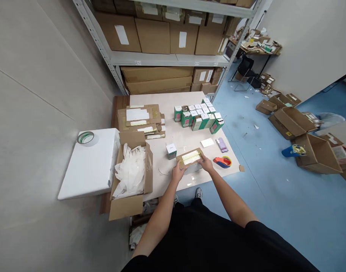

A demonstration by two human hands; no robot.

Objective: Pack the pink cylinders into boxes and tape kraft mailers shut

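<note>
Between my two hands is a small flat cardboard box (182, 160) with a white label (191, 157) and a strip of tape on top. My left hand (178, 172) is closed on its left end, and my right hand (206, 164) grips its right end. Just left of it stands a small white-and-green box (171, 151). A tape dispenser (222, 162) in orange, blue and yellow lies to the right of my right hand. Beyond the held box are a white card (207, 142) and a purple item (222, 145) that is blurred out.
Many green-and-white boxes (199, 117) stand at the table's far right. Flattened, labelled cardboard packages (141, 117) are stacked at the far left. An open carton (149, 166) of white packing material sits left, beside a white block (89, 166) bearing a tape roll (85, 137). Shelving (167, 59) stands behind.
</note>
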